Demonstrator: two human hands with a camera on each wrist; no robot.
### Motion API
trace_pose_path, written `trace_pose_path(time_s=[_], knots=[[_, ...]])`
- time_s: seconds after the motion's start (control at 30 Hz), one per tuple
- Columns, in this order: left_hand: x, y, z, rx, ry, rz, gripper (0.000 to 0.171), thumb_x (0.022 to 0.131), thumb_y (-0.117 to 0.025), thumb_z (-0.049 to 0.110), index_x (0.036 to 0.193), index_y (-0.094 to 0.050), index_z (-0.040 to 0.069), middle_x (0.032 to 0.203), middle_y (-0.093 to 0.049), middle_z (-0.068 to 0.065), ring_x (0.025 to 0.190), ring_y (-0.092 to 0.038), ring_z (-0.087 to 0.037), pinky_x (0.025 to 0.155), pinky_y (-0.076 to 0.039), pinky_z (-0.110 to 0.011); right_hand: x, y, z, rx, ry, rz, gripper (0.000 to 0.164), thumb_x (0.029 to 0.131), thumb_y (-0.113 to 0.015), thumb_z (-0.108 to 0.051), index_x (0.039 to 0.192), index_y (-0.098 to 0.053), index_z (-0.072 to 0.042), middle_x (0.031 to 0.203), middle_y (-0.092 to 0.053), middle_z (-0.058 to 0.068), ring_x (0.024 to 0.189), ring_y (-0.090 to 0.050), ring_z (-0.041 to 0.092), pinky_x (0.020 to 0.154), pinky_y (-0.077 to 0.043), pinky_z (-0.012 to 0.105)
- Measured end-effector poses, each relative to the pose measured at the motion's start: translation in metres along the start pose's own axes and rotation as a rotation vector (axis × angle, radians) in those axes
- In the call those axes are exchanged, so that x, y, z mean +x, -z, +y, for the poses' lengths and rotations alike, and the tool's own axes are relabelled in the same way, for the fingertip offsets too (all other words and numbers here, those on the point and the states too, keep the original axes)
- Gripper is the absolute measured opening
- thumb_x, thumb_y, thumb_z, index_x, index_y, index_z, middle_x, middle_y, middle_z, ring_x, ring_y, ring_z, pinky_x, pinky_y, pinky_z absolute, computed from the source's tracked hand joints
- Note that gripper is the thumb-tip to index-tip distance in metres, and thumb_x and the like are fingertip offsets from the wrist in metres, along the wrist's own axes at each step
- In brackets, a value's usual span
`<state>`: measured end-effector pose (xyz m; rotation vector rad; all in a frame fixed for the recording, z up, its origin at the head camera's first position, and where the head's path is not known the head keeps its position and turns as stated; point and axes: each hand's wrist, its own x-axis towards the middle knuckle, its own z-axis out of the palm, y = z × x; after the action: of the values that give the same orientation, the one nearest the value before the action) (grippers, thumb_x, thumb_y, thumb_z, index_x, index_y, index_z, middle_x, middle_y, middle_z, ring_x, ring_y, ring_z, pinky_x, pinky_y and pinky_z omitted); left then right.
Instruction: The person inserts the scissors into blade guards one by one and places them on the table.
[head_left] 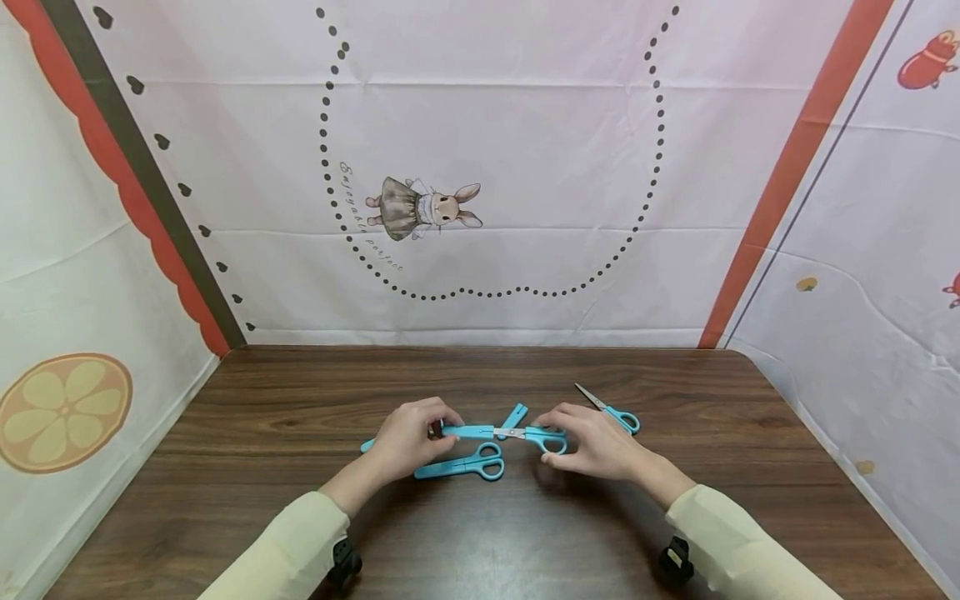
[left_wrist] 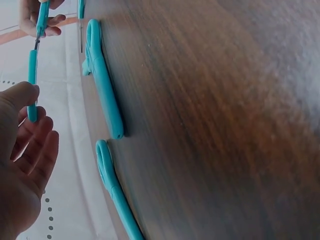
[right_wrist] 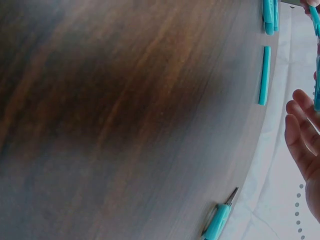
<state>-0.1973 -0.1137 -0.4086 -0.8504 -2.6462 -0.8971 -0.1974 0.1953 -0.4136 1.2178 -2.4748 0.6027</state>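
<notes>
My left hand (head_left: pixel 408 437) pinches a turquoise blade cover (head_left: pixel 471 432) between thumb and fingers. A short stretch of metal blade shows between this cover and the turquoise handles of the scissors (head_left: pixel 555 440), with the tip end inside the cover. My right hand (head_left: pixel 600 440) holds those handles, fingers on one side and thumb near the lower loop. In the left wrist view both hands hold the pair raised over the table. Below them lies a covered pair of scissors (head_left: pixel 453 467), and a loose blade cover (head_left: pixel 513 421) lies just behind.
Uncovered scissors (head_left: pixel 618 417) lie behind my right hand, blades pointing back and left. Another covered pair of scissors (left_wrist: pixel 117 200) is beside my left hand, mostly hidden in the head view. The wooden table (head_left: pixel 495 542) meets a printed cloth wall (head_left: pixel 495 258) at its back edge.
</notes>
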Motion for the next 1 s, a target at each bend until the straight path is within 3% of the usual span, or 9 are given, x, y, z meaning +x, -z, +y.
trace_pose_path(time_s=[0.23, 0.43, 1.0], knots=[[-0.002, -0.004, -0.001, -0.06, 0.003, 0.001, 0.012, 0.078, -0.073, 0.016, 0.088, -0.068, 0.02, 0.081, -0.06, 0.009, 0.067, -0.052, -0.002, 0.057, -0.044, -0.018, 0.001, -0.001, -0.002, -0.002, -0.005, -0.012, 0.04, 0.079, -0.07, -0.037, 0.114, -0.062, -0.019, 0.102, -0.061, -0.009, 0.066, -0.046, 0.0, 0.053, -0.036, 0.016], [-0.002, -0.008, -0.002, -0.079, -0.014, 0.005, 0.012, 0.078, -0.072, 0.014, 0.088, -0.068, 0.019, 0.082, -0.06, 0.006, 0.067, -0.052, -0.003, 0.056, -0.044, -0.018, 0.001, -0.003, -0.001, 0.011, 0.006, -0.023, 0.041, 0.079, -0.071, -0.034, 0.116, -0.06, -0.019, 0.106, -0.06, -0.009, 0.082, -0.056, 0.002, 0.064, -0.046, 0.021], [-0.001, -0.013, 0.004, -0.076, -0.03, 0.018, 0.012, 0.079, -0.072, 0.017, 0.089, -0.067, 0.022, 0.079, -0.057, 0.013, 0.066, -0.051, -0.001, 0.057, -0.044, -0.018, 0.006, -0.001, -0.002, 0.018, 0.019, -0.044, 0.045, 0.077, -0.073, -0.029, 0.119, -0.057, -0.025, 0.102, -0.06, -0.009, 0.075, -0.051, 0.001, 0.061, -0.042, 0.019]])
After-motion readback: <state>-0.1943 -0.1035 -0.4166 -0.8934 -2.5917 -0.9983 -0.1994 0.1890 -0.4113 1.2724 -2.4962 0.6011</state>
